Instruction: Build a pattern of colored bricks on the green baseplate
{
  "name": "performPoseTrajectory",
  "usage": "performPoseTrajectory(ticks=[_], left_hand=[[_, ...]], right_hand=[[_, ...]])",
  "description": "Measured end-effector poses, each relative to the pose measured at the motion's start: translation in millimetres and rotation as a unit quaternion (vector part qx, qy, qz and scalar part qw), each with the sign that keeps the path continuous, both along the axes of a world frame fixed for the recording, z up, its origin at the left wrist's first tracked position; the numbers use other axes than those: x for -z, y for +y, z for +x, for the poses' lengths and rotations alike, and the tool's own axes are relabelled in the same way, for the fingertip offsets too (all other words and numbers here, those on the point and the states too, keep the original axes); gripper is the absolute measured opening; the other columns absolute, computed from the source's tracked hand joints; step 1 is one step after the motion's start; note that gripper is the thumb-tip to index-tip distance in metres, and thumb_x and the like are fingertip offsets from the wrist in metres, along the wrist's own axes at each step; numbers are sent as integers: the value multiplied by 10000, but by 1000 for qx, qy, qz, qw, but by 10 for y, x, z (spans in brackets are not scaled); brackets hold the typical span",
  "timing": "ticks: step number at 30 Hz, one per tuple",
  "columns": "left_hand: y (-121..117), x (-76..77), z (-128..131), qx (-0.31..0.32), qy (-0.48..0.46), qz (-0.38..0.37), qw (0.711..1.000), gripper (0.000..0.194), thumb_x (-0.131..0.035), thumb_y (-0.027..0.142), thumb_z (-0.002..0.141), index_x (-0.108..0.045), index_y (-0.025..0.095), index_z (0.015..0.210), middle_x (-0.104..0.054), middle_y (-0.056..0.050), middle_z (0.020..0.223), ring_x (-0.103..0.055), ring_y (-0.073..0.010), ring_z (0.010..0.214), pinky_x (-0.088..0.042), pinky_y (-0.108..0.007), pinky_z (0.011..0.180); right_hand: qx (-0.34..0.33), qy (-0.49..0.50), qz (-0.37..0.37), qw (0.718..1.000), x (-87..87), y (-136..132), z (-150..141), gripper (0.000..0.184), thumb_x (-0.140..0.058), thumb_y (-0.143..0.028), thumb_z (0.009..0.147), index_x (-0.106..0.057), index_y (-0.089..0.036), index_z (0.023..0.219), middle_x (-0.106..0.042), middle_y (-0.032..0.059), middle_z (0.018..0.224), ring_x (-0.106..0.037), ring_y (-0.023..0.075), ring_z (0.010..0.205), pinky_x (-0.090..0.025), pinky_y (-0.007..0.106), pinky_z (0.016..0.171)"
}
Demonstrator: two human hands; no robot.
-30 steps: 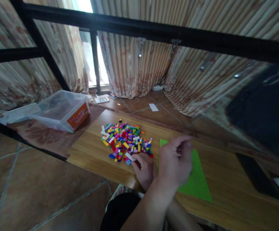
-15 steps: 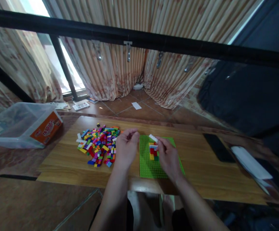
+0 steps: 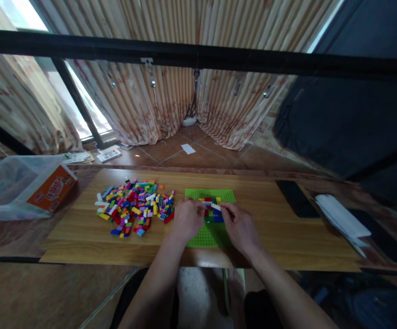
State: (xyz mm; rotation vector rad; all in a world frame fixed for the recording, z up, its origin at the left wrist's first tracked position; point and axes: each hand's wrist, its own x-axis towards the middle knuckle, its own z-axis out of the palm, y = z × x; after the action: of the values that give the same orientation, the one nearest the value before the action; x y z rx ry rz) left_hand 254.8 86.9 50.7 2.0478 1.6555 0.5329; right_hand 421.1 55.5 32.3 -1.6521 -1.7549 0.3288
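A green baseplate [image 3: 210, 240] lies on the wooden table, bearing a small build of coloured toy bricks [image 3: 215, 216] in red, yellow, blue and green. My right hand [image 3: 242, 228] pinches a white toy brick [image 3: 216, 207] by its right end, over the build. From the other side my left hand [image 3: 189, 220] reaches over the baseplate's left part, fingers bent together at the build's left edge. Whatever its fingertips hold is hidden. Left of that hand spreads a pile of loose toy bricks [image 3: 136, 208] in many colours.
At far left stands a clear plastic box [image 3: 16, 183] with an orange label. A black phone [image 3: 297, 198] lies on the table's right side, beside a white flat object [image 3: 342, 217]. A dark rail [image 3: 198, 55] crosses in front of the curtains.
My left hand has moved from beside the pile onto the baseplate. The white brick in my right hand is lower, over the build. The whole view has shifted slightly.
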Motion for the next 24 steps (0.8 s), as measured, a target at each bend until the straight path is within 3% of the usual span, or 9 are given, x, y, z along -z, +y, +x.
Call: performPoseTrajectory(ticks=[5, 9, 13, 18, 24], left_hand=[[-38, 11, 64, 64, 45, -44, 996, 286, -459, 215, 875, -743, 220, 833, -732, -36, 817, -664, -166, 774, -472, -249, 725], [-36, 61, 72, 90, 47, -58, 993, 291, -436, 215, 878, -726, 220, 865, -732, -44, 854, -662, -162, 796, -474, -240, 715], [-36, 80, 69, 92, 42, -63, 993, 296, -421, 193, 872, -714, 227, 894, -734, -47, 908, -666, -166, 841, -484, -251, 755], [-39, 73, 62, 100, 30, -74, 992, 310, -409, 206, 884, -717, 234, 910, -740, -41, 917, -674, -172, 849, -494, -265, 771], [-28, 67, 3, 91, 8, -64, 994, 320, -423, 214, 888, -731, 234, 972, -742, -39, 951, -669, -168, 866, -488, -260, 799]], right_hand=[[-19, -137, 4, 990, 96, -88, -102, 274, -430, -255, 954, -697, -202, 990, -725, 84, 948, -656, 207, 840, -455, 293, 739], [-41, -203, -16, 978, 145, -160, -176, 281, -420, -235, 959, -697, -203, 993, -722, 79, 894, -649, 204, 820, -444, 289, 726], [-65, -182, -56, 980, 169, -180, -214, 258, -458, -197, 928, -685, -193, 1051, -723, 91, 980, -658, 203, 884, -461, 292, 779], [-45, -137, -85, 986, 187, -139, -195, 279, -491, -206, 895, -669, -197, 1111, -708, 103, 1091, -660, 223, 955, -477, 321, 833], [-33, -90, -85, 992, 159, -114, -162, 272, -499, -199, 868, -677, -203, 1073, -723, 93, 1040, -671, 224, 908, -486, 335, 809]])
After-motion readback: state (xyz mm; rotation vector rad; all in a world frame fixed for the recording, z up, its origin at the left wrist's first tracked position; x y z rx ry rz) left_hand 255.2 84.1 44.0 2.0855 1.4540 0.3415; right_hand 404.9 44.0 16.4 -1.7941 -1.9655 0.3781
